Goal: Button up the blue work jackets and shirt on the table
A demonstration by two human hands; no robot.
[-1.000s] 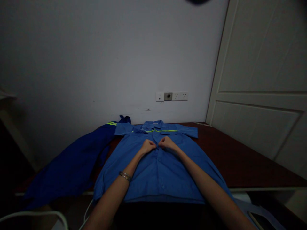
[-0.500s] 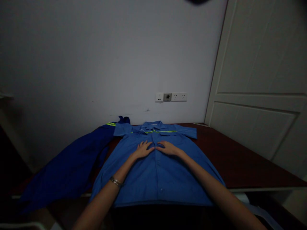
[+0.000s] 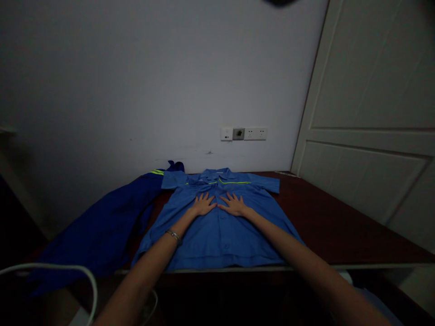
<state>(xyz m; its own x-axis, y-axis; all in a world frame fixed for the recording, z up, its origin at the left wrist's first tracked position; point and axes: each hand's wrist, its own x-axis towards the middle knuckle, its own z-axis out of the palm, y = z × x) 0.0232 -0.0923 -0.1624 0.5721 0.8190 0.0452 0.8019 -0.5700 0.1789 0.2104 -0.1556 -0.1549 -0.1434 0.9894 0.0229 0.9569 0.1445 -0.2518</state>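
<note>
Shirt (image 3: 220, 235) lies face-up on desk (image 3: 326, 222); left hand (image 3: 203, 206), right hand (image 3: 234, 207) splayed, grip empty, seemingly to press cloth flat; dim light.

Matt cloth shirt (image 3: 234, 237), shiny metal bracelet (image 3: 174, 236).

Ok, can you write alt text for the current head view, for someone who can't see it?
A person's left hand and right hand rest spread, palms down, on the front of a blue short-sleeved shirt laid out on a dark red table. A darker blue garment lies to its left; sockets show on the wall behind.
</note>
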